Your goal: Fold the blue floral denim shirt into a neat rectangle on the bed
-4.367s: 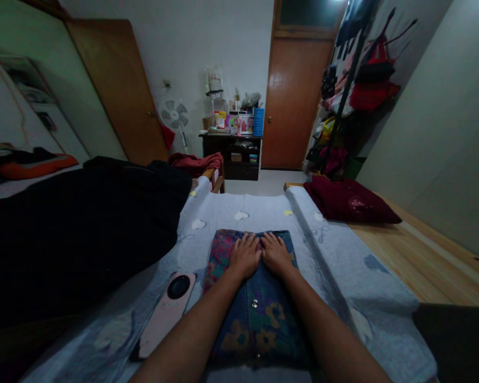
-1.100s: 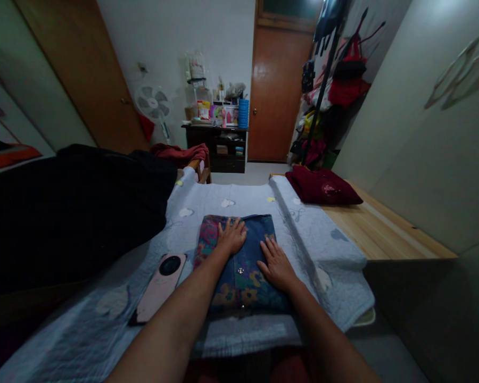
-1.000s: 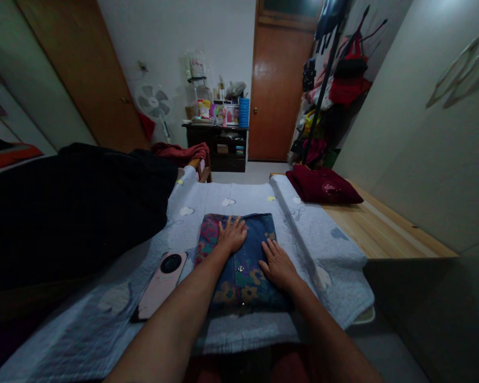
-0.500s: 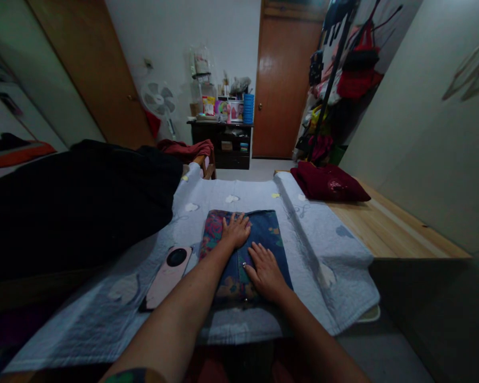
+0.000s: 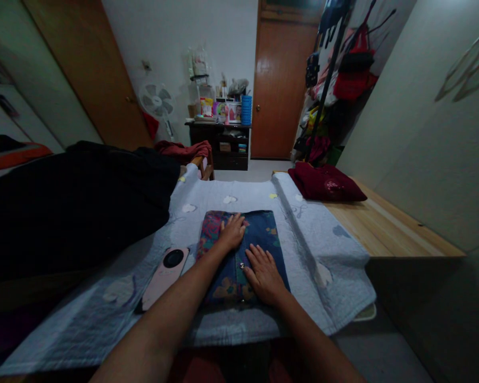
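A folded denim garment (image 5: 223, 287), dark blue with a floral print and metal buttons down its middle, lies flat before me as a neat rectangle. My left hand (image 5: 233, 232) rests flat on its far half, fingers spread. Lower and to the right, my right hand (image 5: 264, 270) lies palm down on the cloth, fingers stretched out and its thumb near a button. Under the garment is a pale quilted cloth (image 5: 227, 335) with cloud shapes. Left of my left forearm lies a pink phone (image 5: 165, 279), its round camera facing up.
Black cloth (image 5: 83, 207) is heaped on the left. A folded dark red garment (image 5: 327, 182) sits at the right, by a bare wooden board (image 5: 367, 229). Farther back stand a white fan (image 5: 157, 101), a dark cabinet (image 5: 219, 149) and a brown door (image 5: 278, 90).
Both hands stay flat on the folded garment, with little movement. The whole view has shifted slightly, so everything appears a little farther left.
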`<action>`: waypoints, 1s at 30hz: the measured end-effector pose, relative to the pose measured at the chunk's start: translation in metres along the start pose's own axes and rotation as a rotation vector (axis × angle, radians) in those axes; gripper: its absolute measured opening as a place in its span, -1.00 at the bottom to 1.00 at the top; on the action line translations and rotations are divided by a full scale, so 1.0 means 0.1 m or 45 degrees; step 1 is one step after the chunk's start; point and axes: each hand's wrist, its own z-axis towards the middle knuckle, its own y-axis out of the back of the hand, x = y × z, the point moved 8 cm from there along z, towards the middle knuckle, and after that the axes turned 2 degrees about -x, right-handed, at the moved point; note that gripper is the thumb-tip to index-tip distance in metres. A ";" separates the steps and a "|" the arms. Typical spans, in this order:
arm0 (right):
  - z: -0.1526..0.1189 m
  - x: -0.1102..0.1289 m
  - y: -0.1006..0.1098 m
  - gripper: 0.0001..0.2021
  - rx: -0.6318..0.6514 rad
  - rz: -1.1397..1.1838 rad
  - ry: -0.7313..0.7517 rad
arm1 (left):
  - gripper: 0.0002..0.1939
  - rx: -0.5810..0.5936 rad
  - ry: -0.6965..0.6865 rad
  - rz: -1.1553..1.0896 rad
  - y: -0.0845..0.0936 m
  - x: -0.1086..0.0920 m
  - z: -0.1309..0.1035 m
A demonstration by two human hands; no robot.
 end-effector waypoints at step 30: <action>0.15 -0.39 -0.02 -0.37 -0.149 -0.108 -0.284 | -0.45 0.002 -0.082 0.175 -0.20 -0.30 -1.11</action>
